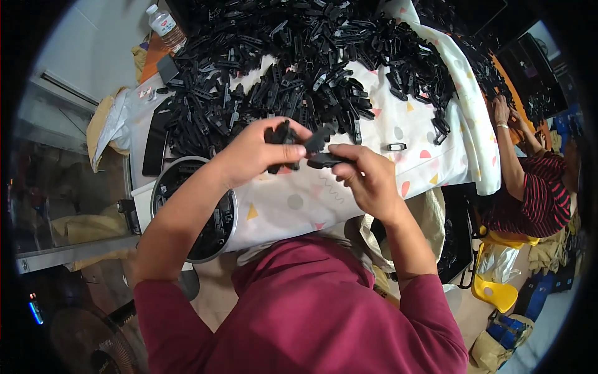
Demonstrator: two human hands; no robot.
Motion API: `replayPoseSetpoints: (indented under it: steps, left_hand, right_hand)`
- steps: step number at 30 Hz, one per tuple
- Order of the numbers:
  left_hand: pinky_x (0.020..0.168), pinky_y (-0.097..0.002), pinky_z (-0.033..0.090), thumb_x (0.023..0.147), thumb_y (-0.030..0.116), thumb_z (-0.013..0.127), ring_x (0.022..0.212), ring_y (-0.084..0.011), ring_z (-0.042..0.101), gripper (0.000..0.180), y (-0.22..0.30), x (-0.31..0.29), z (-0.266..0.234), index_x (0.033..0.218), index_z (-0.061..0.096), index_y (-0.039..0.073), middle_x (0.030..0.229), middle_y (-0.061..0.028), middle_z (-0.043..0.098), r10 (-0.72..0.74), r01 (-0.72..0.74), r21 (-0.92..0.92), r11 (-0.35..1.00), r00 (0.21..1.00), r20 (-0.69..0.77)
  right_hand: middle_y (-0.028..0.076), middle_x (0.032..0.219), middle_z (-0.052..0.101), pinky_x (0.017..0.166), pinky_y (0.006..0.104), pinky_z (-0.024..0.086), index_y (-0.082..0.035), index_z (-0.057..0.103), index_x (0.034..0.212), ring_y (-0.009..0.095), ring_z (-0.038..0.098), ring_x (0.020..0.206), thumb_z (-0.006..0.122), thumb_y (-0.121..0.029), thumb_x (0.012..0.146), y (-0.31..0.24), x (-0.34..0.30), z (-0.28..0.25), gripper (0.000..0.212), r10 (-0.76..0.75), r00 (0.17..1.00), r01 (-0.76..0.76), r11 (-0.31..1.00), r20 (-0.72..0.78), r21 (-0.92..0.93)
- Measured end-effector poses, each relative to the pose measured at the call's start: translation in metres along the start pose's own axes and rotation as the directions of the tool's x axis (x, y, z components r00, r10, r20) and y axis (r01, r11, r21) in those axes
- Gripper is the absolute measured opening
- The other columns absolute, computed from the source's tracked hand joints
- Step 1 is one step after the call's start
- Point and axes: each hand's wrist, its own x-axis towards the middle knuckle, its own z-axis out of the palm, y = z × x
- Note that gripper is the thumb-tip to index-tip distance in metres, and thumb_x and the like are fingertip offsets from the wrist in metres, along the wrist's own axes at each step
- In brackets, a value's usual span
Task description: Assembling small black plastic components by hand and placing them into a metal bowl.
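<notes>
My left hand [274, 146] is closed around several small black plastic parts [283, 138], which stick out past its thumb and fingers. Close beside it, my right hand [367, 171] pinches one dark plastic part [325, 161] between thumb and fingers. That piece meets or nearly meets another black piece [321, 136] at the left fingertips; whether they are joined I cannot tell. Both hands are above the near part of the table. Beyond them lies a wide heap of similar black plastic parts [280, 87].
A patterned white cloth [293, 202] covers the table. At its left stand a round bin [232, 234] of black parts, a dark phone [154, 144] and a water bottle [165, 26]. A small light-framed piece [396, 147] lies right. A person in stripes [532, 193] works at far right.
</notes>
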Motion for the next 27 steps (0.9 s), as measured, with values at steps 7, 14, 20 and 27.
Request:
replayPoseSetpoints:
  steps: [7, 14, 20, 27]
  left_hand:
    - [0.059, -0.0208, 0.044, 0.080, 0.014, 0.064, 0.066, -0.0059, 0.055, 0.025, 0.006, -0.010, 0.004, 0.100, 0.060, 0.001, 0.075, -0.0007, 0.060, -0.023, 0.009, 0.111, 0.994, 0.992, 0.128]
    - [0.064, -0.0320, 0.047, 0.065, 0.024, 0.075, 0.069, -0.0239, 0.061, 0.039, 0.006, -0.016, 0.031, 0.092, 0.056, 0.003, 0.078, -0.0126, 0.062, 0.297, -0.219, 0.661, 0.718, 0.955, -0.006]
    - [0.063, -0.0341, 0.047, 0.066, 0.021, 0.073, 0.072, -0.0281, 0.060, 0.034, -0.009, -0.036, 0.024, 0.090, 0.056, 0.004, 0.080, -0.0125, 0.060, 0.340, -0.303, 0.706, 0.640, 0.936, 0.094]
    - [0.077, -0.0394, 0.042, 0.067, 0.013, 0.069, 0.083, -0.0307, 0.054, 0.033, -0.019, -0.126, -0.015, 0.098, 0.059, 0.008, 0.085, -0.0102, 0.060, 0.423, 0.163, 0.969, 0.187, 0.877, -0.229]
  right_hand:
    - [0.011, 0.075, 0.062, 0.051, 0.0290, 0.047, 0.001, 0.057, 0.087, 0.024, 0.060, 0.060, 0.072, -0.002, 0.067, -0.008, 0.004, 0.001, 0.026, -0.405, 0.914, 0.402, 0.892, 0.030, -0.205]
    - [0.015, 0.094, 0.058, 0.058, 0.0296, 0.049, 0.001, 0.053, 0.104, 0.024, 0.059, 0.075, 0.072, -0.007, 0.069, -0.008, -0.012, 0.008, 0.041, -0.247, 0.967, 0.209, 0.911, -0.065, -0.355]
    - [0.013, 0.089, 0.057, 0.060, 0.0287, 0.049, 0.000, 0.051, 0.105, 0.023, 0.059, 0.071, 0.072, -0.014, 0.074, -0.005, -0.023, 0.027, 0.040, -0.204, 0.979, 0.201, 0.971, -0.006, -0.132]
    - [0.012, 0.092, 0.059, 0.067, 0.0351, 0.048, -0.004, 0.055, 0.105, 0.029, 0.059, 0.079, 0.072, -0.019, 0.071, 0.081, -0.012, 0.010, 0.041, 0.229, 0.947, -0.310, 0.842, -0.227, -0.441]
